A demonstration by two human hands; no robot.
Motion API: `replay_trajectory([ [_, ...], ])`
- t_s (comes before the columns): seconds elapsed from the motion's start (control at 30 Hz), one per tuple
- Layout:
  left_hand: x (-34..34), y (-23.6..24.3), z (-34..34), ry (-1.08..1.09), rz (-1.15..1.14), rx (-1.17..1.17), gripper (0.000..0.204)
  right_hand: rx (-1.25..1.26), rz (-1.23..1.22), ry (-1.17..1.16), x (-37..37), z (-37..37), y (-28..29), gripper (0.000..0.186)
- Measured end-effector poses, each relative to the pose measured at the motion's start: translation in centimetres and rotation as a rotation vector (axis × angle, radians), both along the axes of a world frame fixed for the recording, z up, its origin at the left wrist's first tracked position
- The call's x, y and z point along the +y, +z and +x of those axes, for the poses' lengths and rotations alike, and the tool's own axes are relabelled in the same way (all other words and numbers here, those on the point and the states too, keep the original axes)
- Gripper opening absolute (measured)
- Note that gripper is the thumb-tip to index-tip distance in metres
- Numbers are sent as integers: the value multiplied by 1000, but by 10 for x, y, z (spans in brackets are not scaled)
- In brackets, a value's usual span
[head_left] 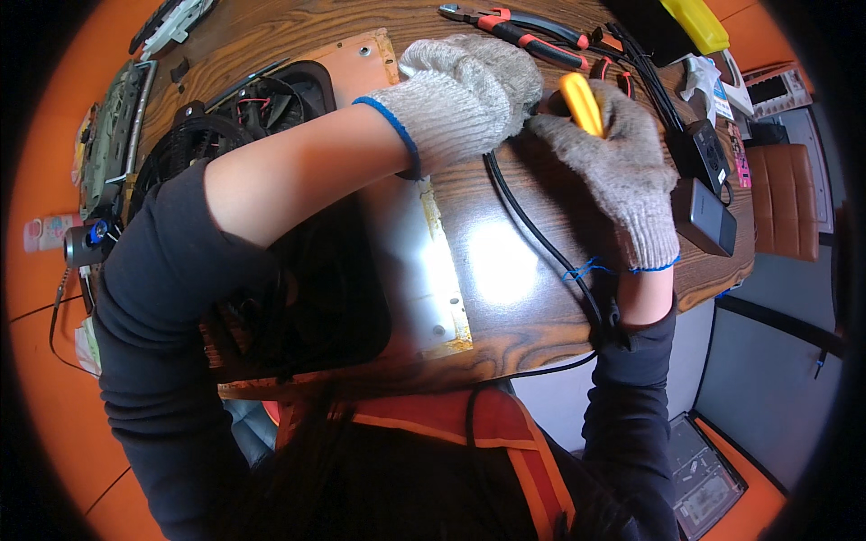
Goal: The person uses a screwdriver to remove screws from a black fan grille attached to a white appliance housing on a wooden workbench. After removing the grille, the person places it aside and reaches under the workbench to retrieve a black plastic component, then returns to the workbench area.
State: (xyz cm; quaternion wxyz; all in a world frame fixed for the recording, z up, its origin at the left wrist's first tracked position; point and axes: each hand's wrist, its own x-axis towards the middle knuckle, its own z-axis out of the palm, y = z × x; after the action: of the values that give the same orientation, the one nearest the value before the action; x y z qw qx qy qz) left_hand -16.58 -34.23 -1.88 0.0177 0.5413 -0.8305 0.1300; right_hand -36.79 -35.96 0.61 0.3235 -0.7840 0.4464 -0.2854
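Both my hands wear grey-white knit work gloves with blue cuff edges. My left hand point(478, 90) reaches across to the far middle of the table, fingers curled round a black cable point(519, 206) that comes out beneath it. The gripped part of the cable is hidden by the glove. Close beside it on the right, my right hand point(613, 149) is closed round a tool with a yellow handle point(581, 104); its working end is hidden, so its kind does not show. From the hands, the cable curves down toward the near table edge.
Pliers with red-and-black handles point(523, 41) lie beyond my hands. A black power adapter point(702, 155) and a grey box point(706, 216) sit at the right. Under my left arm, a black plastic housing point(361, 298) with wires rests on a pale metal plate point(433, 307).
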Motion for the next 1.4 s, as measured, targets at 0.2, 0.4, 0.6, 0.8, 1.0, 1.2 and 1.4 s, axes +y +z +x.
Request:
replay_trajectory([
  [0.2,1,-9,5,-98,-19,-150,43,183,-120,-42,-6,13,-12,41],
  [0.4,-8,-16,6,-101,-6,101,37,397,-135,-126,-3,5,-6,37],
  [0.6,-9,-19,1,-69,-85,79,39,-165,139,-259,-7,-4,3,36],
  [0.8,-13,-28,3,-50,-10,160,39,-869,353,-324,-26,-28,12,46],
  [1.0,-6,-18,-1,5,12,327,38,-647,313,-484,-32,-53,-3,47],
  [1.2,0,9,-12,142,165,368,39,455,-1058,-190,-37,-66,-17,50],
  [1.4,-7,12,-11,-8,164,106,39,-377,43,-301,-24,-52,-9,38],
])
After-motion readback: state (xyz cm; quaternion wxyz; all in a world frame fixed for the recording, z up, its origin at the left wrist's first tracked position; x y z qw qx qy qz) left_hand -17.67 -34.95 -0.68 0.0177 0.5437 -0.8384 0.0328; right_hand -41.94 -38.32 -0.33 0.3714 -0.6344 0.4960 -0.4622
